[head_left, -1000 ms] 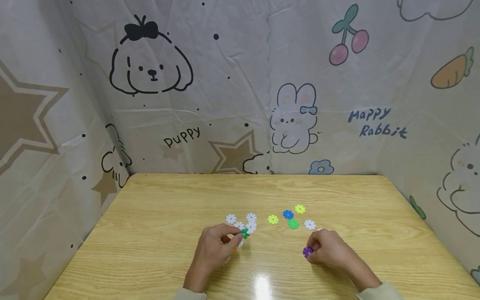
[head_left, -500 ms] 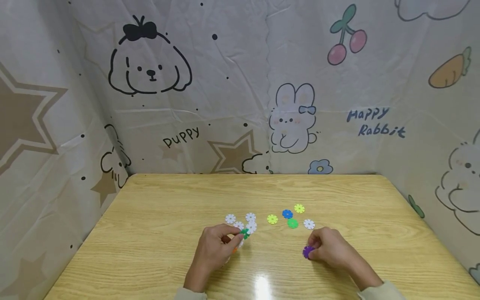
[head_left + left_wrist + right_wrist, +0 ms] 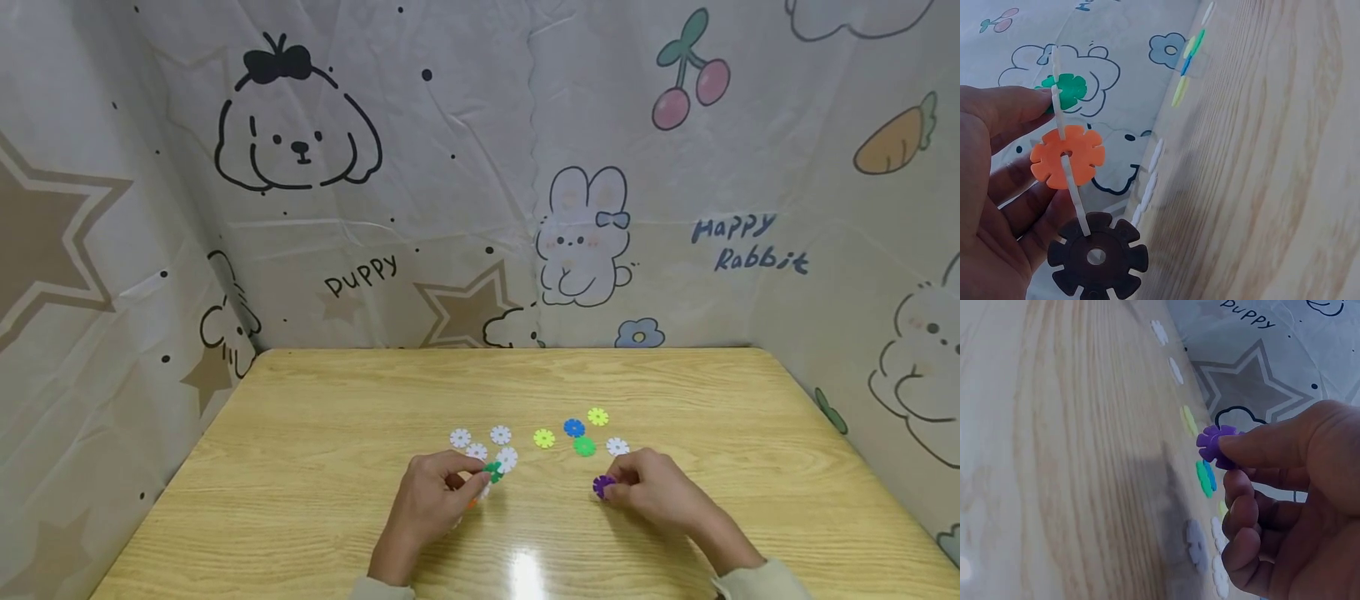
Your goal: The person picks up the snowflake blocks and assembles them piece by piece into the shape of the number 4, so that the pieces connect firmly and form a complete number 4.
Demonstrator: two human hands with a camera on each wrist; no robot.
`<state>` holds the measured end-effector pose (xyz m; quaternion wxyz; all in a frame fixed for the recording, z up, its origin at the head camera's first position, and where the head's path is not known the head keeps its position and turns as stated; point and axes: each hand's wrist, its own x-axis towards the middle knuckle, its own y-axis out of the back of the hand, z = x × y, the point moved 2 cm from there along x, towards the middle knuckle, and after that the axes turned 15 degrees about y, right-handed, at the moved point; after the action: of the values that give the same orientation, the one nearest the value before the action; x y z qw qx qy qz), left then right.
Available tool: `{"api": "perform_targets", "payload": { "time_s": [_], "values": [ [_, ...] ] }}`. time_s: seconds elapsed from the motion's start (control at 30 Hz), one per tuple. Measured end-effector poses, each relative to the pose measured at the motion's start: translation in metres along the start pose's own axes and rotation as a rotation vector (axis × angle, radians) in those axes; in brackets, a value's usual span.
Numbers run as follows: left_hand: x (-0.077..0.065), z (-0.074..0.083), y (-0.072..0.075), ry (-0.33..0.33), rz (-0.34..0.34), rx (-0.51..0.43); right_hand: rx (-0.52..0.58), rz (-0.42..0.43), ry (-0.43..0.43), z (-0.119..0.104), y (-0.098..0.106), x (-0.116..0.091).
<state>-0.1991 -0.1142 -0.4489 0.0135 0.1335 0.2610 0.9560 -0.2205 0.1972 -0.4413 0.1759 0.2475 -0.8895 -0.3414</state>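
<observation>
Above a wood-grain counter [image 3: 315,417], the left hand [image 3: 433,493] pinches the green disc [image 3: 1074,91] of a linked chain [image 3: 1088,170]; the right hand [image 3: 656,490] pinches a purple disc [image 3: 602,487] near several loose discs [image 3: 584,447].

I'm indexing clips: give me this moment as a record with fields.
Left hand: grips a joined chain of white links, a green disc, an orange disc and a dark disc
Right hand: pinches a purple disc
Loose pieces: yellow discs, blue disc, light green disc, white discs
Surface: wood-grain table
Backdrop: cartoon-print cloth
</observation>
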Motion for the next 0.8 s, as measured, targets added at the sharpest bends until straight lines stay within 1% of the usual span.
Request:
{"api": "perform_targets", "payload": {
  "time_s": [0.2, 0.5, 0.8],
  "values": [
    [0.000, 0.002, -0.002, -0.007, -0.059, -0.036, 0.019, 0.022, 0.027, -0.010, 0.000, 0.008],
    [0.000, 0.002, -0.006, -0.002, -0.128, -0.051, 0.071, 0.050, 0.068, -0.029, -0.002, 0.020],
    [-0.001, 0.003, -0.009, 0.011, -0.149, -0.050, 0.075, 0.080, 0.137, -0.043, -0.006, 0.031]
  ]
}}
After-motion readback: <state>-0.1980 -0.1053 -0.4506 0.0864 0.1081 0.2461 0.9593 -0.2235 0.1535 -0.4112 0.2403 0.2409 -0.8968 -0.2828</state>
